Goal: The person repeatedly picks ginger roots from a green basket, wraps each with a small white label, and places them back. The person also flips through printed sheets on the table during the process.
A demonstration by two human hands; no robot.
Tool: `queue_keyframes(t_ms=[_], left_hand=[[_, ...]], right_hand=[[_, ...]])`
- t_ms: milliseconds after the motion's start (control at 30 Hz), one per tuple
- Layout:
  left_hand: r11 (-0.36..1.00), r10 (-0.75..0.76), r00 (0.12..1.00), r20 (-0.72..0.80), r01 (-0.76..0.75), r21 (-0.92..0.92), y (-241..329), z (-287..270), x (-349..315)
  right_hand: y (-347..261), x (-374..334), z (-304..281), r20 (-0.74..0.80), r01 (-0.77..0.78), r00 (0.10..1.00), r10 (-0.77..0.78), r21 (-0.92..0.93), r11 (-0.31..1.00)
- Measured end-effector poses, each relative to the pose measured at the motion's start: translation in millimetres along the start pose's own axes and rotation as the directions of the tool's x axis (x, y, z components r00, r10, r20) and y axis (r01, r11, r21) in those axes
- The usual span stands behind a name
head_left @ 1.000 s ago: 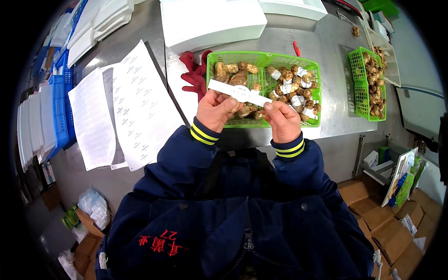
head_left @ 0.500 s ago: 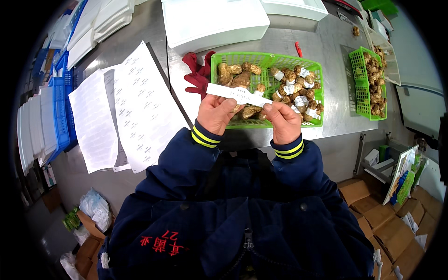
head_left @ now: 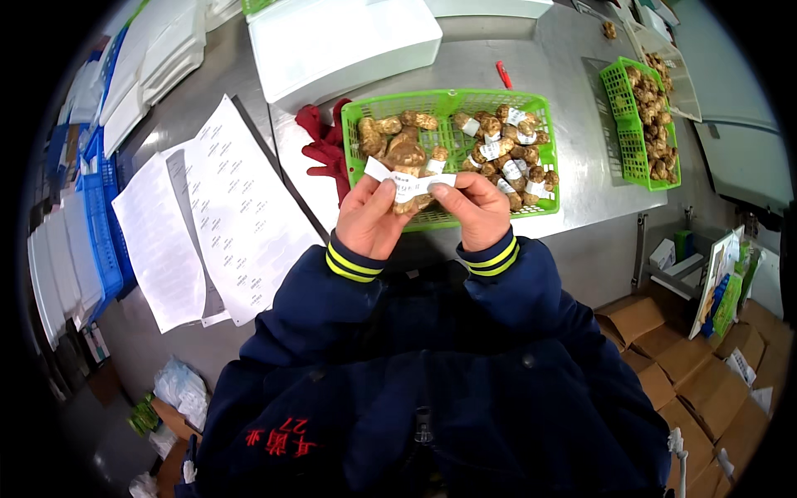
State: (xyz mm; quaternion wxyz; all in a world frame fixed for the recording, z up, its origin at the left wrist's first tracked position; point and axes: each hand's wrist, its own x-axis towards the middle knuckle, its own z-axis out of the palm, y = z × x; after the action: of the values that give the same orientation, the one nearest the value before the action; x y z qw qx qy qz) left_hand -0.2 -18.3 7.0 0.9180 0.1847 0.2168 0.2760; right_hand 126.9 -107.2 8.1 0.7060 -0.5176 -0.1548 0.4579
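Below the table edge, a dark blue jacket (head_left: 465, 373) fills the lower middle, its cuffs (head_left: 353, 264) ringed with yellow stripes. Just past the cuffs, the left hand (head_left: 365, 217) and the right hand (head_left: 480, 212) face each other over the front of a green basket (head_left: 554, 166). The left thumb and fingers pinch one end of a white paper strip (head_left: 413, 187), and the right thumb and forefinger pinch the other; how the remaining fingers stand is hard to tell. The strip bends across a big brown mushroom (head_left: 408, 156), whose cap shows above the paper and whose lower end shows beneath; whether any finger also grips the mushroom cannot be told. The left half of the basket holds several larger mushrooms, while the right half holds a pile of small mushrooms (head_left: 529, 153), many banded with white labels. To the left, printed sheets (head_left: 241, 207) overlap on the steel table (head_left: 573, 108), and a red glove (head_left: 325, 153) lies just beside the basket. At the right, well apart, stands a second green basket (head_left: 614, 91) of mushrooms. Beyond the first basket are a red pen (head_left: 504, 75) and a white box (head_left: 349, 46).
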Motion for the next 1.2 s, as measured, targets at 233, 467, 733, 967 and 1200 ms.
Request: queue_keyframes(t_ms=[233,467,733,967,1200], left_hand=[[0.996,-0.06,0.99,0.125,0.068,-0.056,-7,6,-1],[0.977,-0.202,0.969,0.143,0.21,-0.038,-3,0,-2],[0.945,-0.318,0.935,0.159,0.298,0.138,7,13,-6],[0.971,-0.239,0.943,0.232,0.227,0.078,2,13,-5],[0.984,0.172,0.975,-0.143,-0.164,0.062,-9,19,17]], right_hand=[[-4,1,-7,0.095,0.012,0.995,-0.015,0.033,0.999],[-8,8,-21,0.251,-0.126,0.961,0.114,0.034,0.991],[-1,22,-38,0.407,-0.125,0.9,0.156,-0.101,0.987],[2,29,-41,0.557,-0.258,0.799,0.225,-0.02,0.966],[12,-3,5,0.071,0.152,0.988,-0.139,-0.228,0.962]])
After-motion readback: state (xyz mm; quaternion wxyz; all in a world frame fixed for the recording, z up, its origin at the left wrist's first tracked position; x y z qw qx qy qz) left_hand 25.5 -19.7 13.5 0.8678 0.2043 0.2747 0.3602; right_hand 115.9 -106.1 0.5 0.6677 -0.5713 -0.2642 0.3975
